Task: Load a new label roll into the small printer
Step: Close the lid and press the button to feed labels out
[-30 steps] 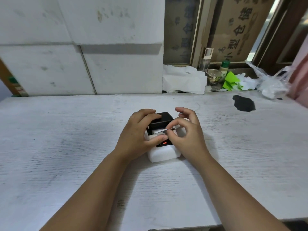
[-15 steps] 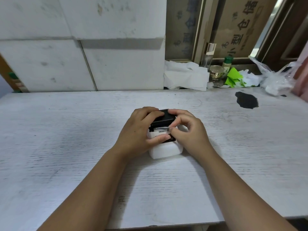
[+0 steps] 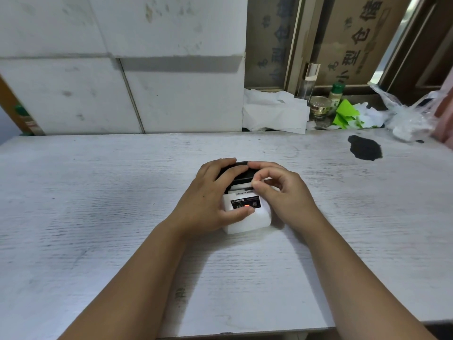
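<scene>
Nearest me, the white table (image 3: 122, 266) carries both my forearms up to the one small printer (image 3: 247, 220), which sits mid-table with one orange light (image 3: 246, 205) lit on its front panel. My left hand (image 3: 208, 200) is clamped round the printer, with the thumb on the front face and the fingers curled over the one black lid (image 3: 241, 174). My right hand (image 3: 284, 195) pinches the lid's right edge, forefinger on top and thumb beneath. A white band shows under the half-raised lid; I take it for the label roll (image 3: 241, 187), seated in its bay. To do this well, I judge the label's end should lie out over the slot, the lid should go down evenly on both sides, and the body should be held steady. Farther back I count one dark stain (image 3: 365, 150), one glass jar (image 3: 320, 107), one tall clear bottle (image 3: 307, 82), one green-capped bottle (image 3: 336, 93) and one plastic bag (image 3: 407, 114).
</scene>
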### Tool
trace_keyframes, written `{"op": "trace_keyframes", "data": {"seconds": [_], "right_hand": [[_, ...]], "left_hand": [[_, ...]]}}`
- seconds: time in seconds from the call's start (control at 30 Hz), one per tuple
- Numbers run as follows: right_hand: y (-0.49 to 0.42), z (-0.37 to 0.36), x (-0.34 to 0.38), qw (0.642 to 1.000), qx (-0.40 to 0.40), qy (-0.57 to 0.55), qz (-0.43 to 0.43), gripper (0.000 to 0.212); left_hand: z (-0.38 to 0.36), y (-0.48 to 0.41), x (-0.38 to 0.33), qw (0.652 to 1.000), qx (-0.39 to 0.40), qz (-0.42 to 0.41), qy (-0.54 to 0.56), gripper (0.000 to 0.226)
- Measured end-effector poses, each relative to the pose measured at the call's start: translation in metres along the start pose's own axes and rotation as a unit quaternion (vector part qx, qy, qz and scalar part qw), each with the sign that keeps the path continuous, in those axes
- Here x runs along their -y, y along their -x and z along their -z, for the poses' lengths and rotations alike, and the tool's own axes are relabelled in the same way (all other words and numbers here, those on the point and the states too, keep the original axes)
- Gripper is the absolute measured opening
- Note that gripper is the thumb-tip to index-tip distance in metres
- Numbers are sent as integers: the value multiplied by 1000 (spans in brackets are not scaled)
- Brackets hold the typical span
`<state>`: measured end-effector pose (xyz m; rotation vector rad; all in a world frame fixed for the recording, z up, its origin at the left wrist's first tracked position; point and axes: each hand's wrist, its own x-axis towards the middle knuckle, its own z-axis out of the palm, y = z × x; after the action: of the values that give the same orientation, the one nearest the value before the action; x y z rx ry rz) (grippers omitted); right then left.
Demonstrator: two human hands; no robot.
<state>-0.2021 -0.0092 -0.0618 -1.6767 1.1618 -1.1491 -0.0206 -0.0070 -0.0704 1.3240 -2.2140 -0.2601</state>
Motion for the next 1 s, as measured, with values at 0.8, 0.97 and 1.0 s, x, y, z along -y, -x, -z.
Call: {"op": "trace_keyframes", "data": {"seconds": [0.8, 0.97, 1.0], "right_hand": [[0, -2, -3, 999, 41, -26, 7, 20], [-1, -1, -3, 1000, 21, -12, 4, 9], [-1, -1, -3, 1000, 14, -15, 3, 8]], "left_hand": [[0, -3, -1, 1000, 10, 0, 25, 84], [1, -3, -2, 999, 10, 5, 41, 83], [0, -3, -1, 999, 10, 6, 45, 83]]}}
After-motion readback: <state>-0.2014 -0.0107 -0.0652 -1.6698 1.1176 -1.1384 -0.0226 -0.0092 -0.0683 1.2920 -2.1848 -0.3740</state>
